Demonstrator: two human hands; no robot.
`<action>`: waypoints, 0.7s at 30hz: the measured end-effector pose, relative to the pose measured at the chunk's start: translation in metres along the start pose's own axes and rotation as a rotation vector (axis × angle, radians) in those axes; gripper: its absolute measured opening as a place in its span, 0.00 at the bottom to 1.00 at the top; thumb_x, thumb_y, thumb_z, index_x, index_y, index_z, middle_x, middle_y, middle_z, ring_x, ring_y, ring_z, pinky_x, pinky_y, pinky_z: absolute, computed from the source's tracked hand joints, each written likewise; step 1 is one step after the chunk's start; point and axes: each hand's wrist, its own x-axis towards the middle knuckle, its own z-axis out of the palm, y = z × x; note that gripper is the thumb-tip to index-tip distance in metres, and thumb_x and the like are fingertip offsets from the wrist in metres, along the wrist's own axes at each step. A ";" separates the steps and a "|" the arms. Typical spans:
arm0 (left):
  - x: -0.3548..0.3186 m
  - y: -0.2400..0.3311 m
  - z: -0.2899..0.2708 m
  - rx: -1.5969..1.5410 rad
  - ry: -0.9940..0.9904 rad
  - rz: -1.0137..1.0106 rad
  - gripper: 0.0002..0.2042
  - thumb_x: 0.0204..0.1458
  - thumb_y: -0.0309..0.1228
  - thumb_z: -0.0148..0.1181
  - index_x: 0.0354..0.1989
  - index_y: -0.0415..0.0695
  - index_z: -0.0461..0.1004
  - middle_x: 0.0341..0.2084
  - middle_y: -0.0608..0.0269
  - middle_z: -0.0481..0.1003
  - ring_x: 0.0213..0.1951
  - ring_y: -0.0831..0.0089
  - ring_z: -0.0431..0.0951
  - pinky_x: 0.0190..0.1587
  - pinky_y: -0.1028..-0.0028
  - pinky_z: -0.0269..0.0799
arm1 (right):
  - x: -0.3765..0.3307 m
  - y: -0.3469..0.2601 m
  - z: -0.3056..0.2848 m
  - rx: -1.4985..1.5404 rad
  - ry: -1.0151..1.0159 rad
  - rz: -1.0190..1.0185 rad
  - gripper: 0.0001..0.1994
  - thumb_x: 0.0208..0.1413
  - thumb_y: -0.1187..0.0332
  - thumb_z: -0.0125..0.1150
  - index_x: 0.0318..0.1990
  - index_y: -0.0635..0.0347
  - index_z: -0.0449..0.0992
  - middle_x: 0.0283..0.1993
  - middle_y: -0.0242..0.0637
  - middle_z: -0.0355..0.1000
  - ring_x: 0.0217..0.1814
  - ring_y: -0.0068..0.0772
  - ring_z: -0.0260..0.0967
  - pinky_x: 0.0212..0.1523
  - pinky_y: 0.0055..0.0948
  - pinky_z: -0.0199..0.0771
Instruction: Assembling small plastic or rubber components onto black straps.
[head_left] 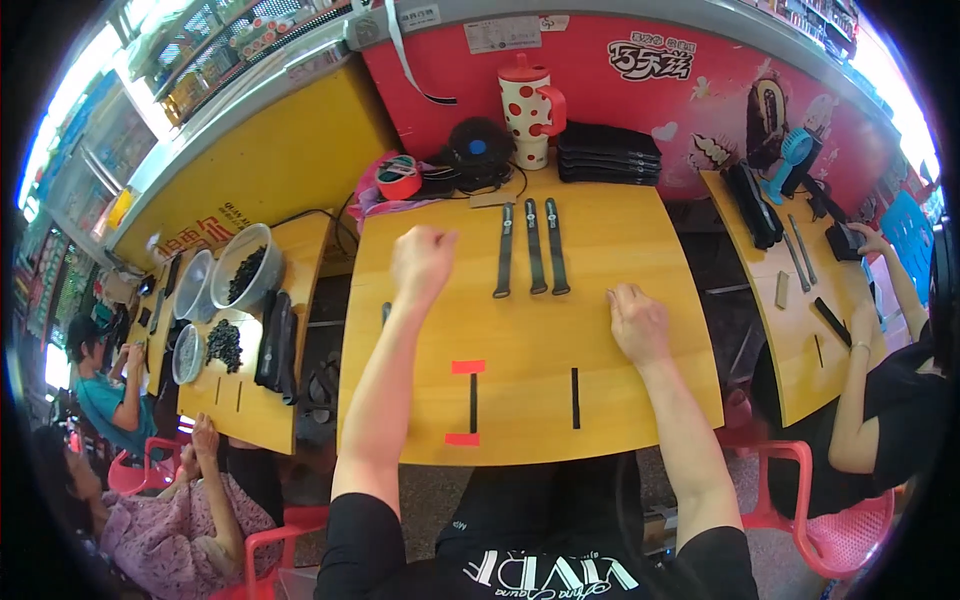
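Observation:
My left hand is closed in a fist over the left part of the wooden table; whatever it may hold is hidden. On the right side, my right hand rests with fingers curled in, and its palm does not show. Between and beyond them lie three dark straps: a left one, a middle one and a right one, side by side lengthwise. Behind my left forearm, the end of another dark piece peeks out.
Near the front edge are a black strip between two red tape pieces and a second black strip. A spotted tumbler, a black fan, red tape roll and stacked black pouches stand behind. People work at both side tables.

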 end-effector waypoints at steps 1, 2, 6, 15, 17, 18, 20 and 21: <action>-0.018 -0.023 -0.022 0.107 0.063 -0.011 0.18 0.49 0.43 0.62 0.26 0.36 0.79 0.29 0.44 0.77 0.37 0.48 0.78 0.38 0.54 0.73 | 0.001 -0.002 0.001 0.000 0.019 0.006 0.06 0.56 0.69 0.57 0.30 0.60 0.71 0.29 0.47 0.73 0.28 0.51 0.72 0.28 0.43 0.71; -0.038 -0.044 -0.040 0.215 0.123 -0.026 0.19 0.49 0.44 0.62 0.26 0.35 0.79 0.28 0.43 0.77 0.36 0.47 0.78 0.38 0.54 0.73 | 0.001 -0.005 0.004 0.017 0.023 -0.003 0.06 0.56 0.69 0.57 0.30 0.60 0.71 0.29 0.47 0.73 0.28 0.51 0.72 0.28 0.43 0.71; -0.095 -0.073 -0.054 0.512 -0.082 -0.236 0.22 0.46 0.46 0.66 0.36 0.36 0.79 0.42 0.46 0.73 0.48 0.51 0.72 0.47 0.58 0.72 | 0.000 -0.001 0.005 -0.019 0.014 0.013 0.07 0.56 0.68 0.57 0.30 0.60 0.71 0.29 0.47 0.73 0.29 0.52 0.72 0.28 0.44 0.71; -0.113 -0.066 -0.049 -0.747 -0.046 -0.189 0.13 0.47 0.31 0.67 0.31 0.32 0.75 0.23 0.56 0.77 0.21 0.68 0.77 0.26 0.70 0.74 | 0.000 0.001 0.012 -0.028 0.071 -0.001 0.07 0.57 0.67 0.56 0.30 0.60 0.70 0.29 0.47 0.72 0.30 0.53 0.72 0.29 0.45 0.70; -0.131 -0.006 -0.082 -0.987 -0.121 -0.236 0.09 0.49 0.27 0.66 0.31 0.33 0.73 0.23 0.54 0.77 0.14 0.74 0.74 0.17 0.78 0.68 | -0.003 0.004 0.010 -0.039 0.068 0.001 0.07 0.57 0.67 0.56 0.30 0.60 0.70 0.29 0.47 0.72 0.30 0.53 0.71 0.29 0.45 0.70; -0.139 0.008 -0.093 -1.155 -0.222 -0.214 0.08 0.50 0.26 0.65 0.31 0.34 0.73 0.23 0.54 0.77 0.15 0.74 0.74 0.18 0.78 0.69 | -0.002 0.002 0.010 -0.038 0.061 0.012 0.07 0.57 0.67 0.56 0.30 0.60 0.70 0.29 0.47 0.72 0.30 0.53 0.71 0.29 0.45 0.70; -0.150 0.025 -0.094 -1.386 -0.369 -0.174 0.07 0.52 0.25 0.63 0.32 0.35 0.71 0.24 0.53 0.77 0.15 0.74 0.74 0.18 0.78 0.70 | -0.002 0.001 0.008 -0.044 0.050 0.024 0.07 0.57 0.67 0.56 0.30 0.60 0.70 0.30 0.47 0.72 0.30 0.53 0.71 0.29 0.45 0.70; -0.157 0.031 -0.090 -1.446 -0.408 -0.158 0.07 0.52 0.24 0.62 0.32 0.36 0.70 0.24 0.53 0.77 0.15 0.74 0.74 0.18 0.78 0.70 | -0.002 0.001 0.006 -0.031 0.052 0.024 0.07 0.57 0.67 0.56 0.30 0.60 0.70 0.29 0.47 0.72 0.30 0.53 0.71 0.29 0.45 0.70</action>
